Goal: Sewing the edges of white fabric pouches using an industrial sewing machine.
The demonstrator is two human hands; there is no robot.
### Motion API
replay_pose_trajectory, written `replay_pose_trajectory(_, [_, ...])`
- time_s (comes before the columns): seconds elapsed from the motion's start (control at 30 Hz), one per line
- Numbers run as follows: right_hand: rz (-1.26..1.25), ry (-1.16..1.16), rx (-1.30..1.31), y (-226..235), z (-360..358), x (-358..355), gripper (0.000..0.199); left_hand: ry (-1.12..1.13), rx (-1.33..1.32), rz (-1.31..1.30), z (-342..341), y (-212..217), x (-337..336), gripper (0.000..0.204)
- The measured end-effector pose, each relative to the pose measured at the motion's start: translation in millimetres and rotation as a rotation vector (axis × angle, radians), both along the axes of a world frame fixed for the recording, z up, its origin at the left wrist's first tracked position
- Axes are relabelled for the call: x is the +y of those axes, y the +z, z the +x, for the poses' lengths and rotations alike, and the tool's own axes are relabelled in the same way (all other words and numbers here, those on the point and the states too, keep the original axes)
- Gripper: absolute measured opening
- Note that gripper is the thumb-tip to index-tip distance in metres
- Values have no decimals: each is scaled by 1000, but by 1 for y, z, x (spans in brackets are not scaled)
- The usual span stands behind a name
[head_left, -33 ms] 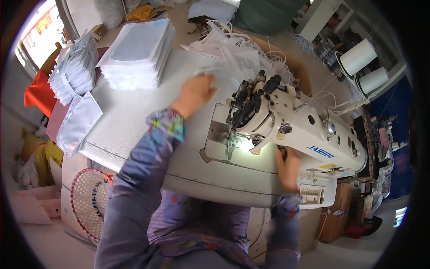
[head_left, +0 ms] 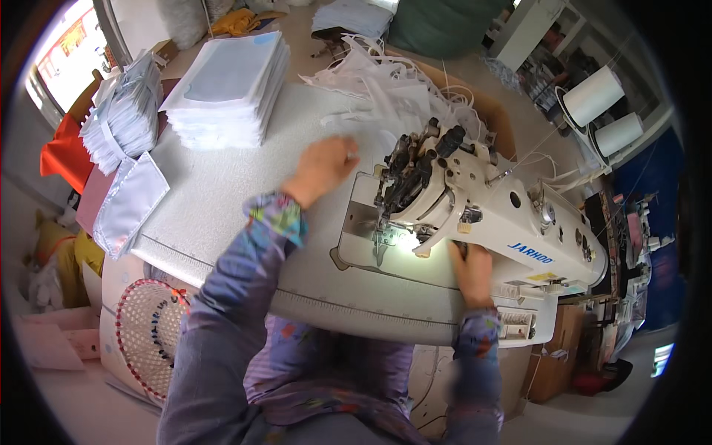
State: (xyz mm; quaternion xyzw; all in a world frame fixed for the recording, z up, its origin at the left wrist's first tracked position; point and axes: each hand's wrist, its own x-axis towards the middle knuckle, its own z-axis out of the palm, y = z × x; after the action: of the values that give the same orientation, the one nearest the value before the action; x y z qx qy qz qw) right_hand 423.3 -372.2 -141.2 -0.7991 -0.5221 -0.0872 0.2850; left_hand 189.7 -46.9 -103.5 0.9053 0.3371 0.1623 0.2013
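Observation:
My left hand (head_left: 322, 170) hovers over the table left of the sewing machine (head_left: 512, 215), its fingers loosely bent and nothing visible in them. Beyond it lies a loose heap of white fabric pieces with straps (head_left: 386, 93). My right hand (head_left: 473, 273) is closed around a small dark object (head_left: 462, 249) beside the machine's arm; most of it is hidden, so its kind is unclear. The lit needle area shows a presser foot (head_left: 380, 252) with no fabric under it.
A tall stack of white and pale-blue fabric pieces (head_left: 222, 96) stands at the back left. Beside it are a tied bundle (head_left: 122, 111) and a folded pale piece (head_left: 132, 204). Thread cones (head_left: 593, 96) stand back right. A netted basket (head_left: 148, 334) sits below the table's left edge.
My left hand has drawn slightly back toward me, away from the white heap. My right hand has shifted a little to the left, still closed on the dark object.

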Motion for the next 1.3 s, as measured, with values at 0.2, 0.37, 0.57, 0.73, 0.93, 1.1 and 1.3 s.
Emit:
replay_pose_trajectory(0.2, [-71, 740, -338, -29, 70, 126, 52, 115, -502, -100, -4, -34, -43, 19])
replay_pose_trajectory(0.37, [-230, 544, -13, -14, 55, 292, 48, 245, -591, -90, -9, -31, -39, 18])
replay_pose_trajectory(0.57, [-104, -375, -206, 2, 167, 345, 44, 230, -487, 37, -17, -25, -32, 14])
replay_pose_trajectory(0.73, [-53, -186, -234, 5, 126, 209, 46, 198, -513, 39, -25, -16, -39, 13])
replay_pose_trajectory(0.93, [-314, -238, 320, 37, -13, -35, 45, 337, -626, 462, -88, 32, -6, 35])
replay_pose_trajectory(1.1, [-276, -260, 19, 47, -36, -95, 44, 361, -303, 817, -160, 73, 77, 54])
replay_pose_trajectory(1.3, [-2, -181, -62, 38, -70, -97, 37, 162, -60, 523, -188, 77, 94, 44])
